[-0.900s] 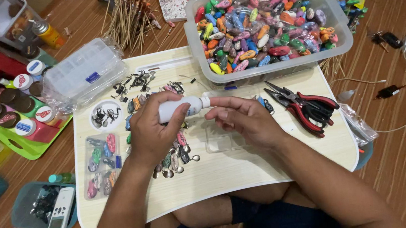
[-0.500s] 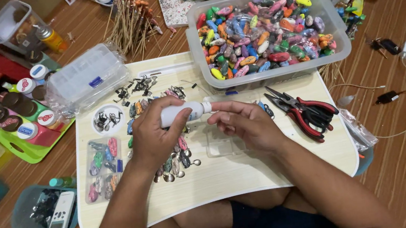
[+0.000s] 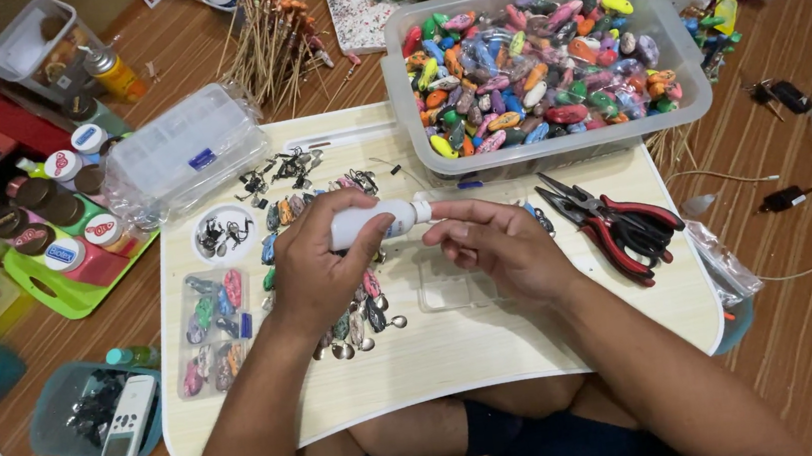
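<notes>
Cream lap table [image 3: 539, 345] — hands [image 3: 399, 254] hold small white bottle [image 3: 370, 223]

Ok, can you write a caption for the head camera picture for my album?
Left hand grips a small white bottle; right hand touches its tip, above a cream lap table.
</notes>
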